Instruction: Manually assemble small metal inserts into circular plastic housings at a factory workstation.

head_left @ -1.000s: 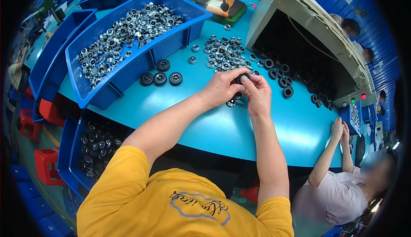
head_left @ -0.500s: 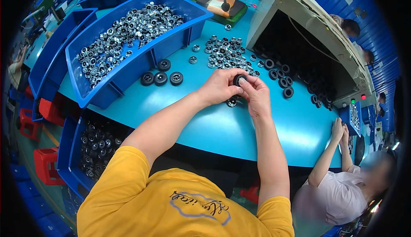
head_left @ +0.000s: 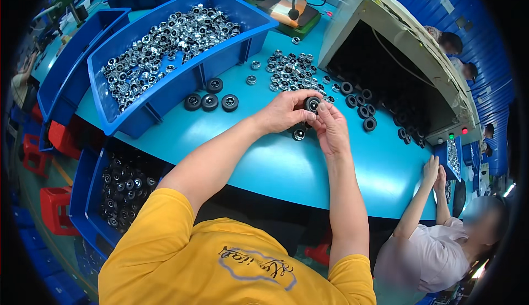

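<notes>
Between my hands, above the middle of the table, is a small toy wheel (head_left: 312, 104), a black tyre with a shiny hub showing in it. My left hand (head_left: 284, 113) is closed round its left side. My right hand (head_left: 333, 127) pinches it from the right, thumb and fingertips at its edge. Just below my fingers sits a chrome wheel hub (head_left: 298, 135), partly hidden by them. Beyond my hands spreads a pile of loose chrome hubs (head_left: 292, 69). Several black tyres (head_left: 370, 123) lie to the right, and several tyred wheels (head_left: 230, 102) rest to the left.
A large blue bin (head_left: 182, 76) of chrome hubs stands at the left. Lower left, another blue bin (head_left: 91, 195) holds tyred wheels. A pale metal box (head_left: 344, 32) with a dark opening full of tyres stands at right. A co-worker's hands (head_left: 434, 174) are at the table's right end.
The wheel has turned in my fingers, so its shiny hub now faces up. My right thumb has shifted from the wheel's face to its edge.
</notes>
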### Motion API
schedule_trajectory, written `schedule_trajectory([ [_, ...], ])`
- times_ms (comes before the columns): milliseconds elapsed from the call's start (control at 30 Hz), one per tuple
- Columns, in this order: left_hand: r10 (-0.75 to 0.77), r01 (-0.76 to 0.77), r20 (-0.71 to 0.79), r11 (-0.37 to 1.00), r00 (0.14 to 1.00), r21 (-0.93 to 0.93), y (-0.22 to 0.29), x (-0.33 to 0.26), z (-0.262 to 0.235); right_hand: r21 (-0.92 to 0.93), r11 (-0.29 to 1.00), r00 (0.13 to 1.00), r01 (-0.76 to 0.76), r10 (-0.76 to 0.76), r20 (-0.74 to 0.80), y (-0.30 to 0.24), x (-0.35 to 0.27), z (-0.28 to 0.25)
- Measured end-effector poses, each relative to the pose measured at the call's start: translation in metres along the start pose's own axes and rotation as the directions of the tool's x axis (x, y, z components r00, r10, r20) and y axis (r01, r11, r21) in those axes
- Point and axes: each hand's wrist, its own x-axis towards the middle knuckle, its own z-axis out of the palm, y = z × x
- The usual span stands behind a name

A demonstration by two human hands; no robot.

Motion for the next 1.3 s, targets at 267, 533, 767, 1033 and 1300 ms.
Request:
schedule_trajectory([
  [267, -0.173, 0.174, 0.009, 0.981, 0.985, -0.092, 0.009, 0.001, -0.003, -0.298, 0.933, 0.979, 0.201, -0.205, 0.017, -0.005, -0.006, 0.011],
  [533, -0.119, 0.063, -0.260, 0.975, 0.958, -0.213, -0.003, 0.003, 0.000, -0.401, 0.902, 0.986, 0.159, -0.166, 0.018, -0.002, -0.006, 0.019],
  [767, -0.232, 0.185, -0.176, 0.951, 0.957, -0.247, -0.002, 0.005, -0.006, -0.466, 0.856, 0.965, 0.224, -0.263, -0.020, -0.003, -0.002, 0.010],
  [1033, -0.176, 0.150, -0.216, 0.980, 0.960, -0.133, 0.001, 0.004, 0.001, -0.405, 0.889, 0.970, 0.213, -0.243, -0.023, -0.006, -0.002, 0.010],
  [1300, -0.189, 0.169, -0.260, 0.981, 0.947, -0.096, 0.001, 0.004, 0.000, -0.456, 0.833, 0.944, 0.314, -0.323, 0.061, 0.006, 0.000, 0.010],
])
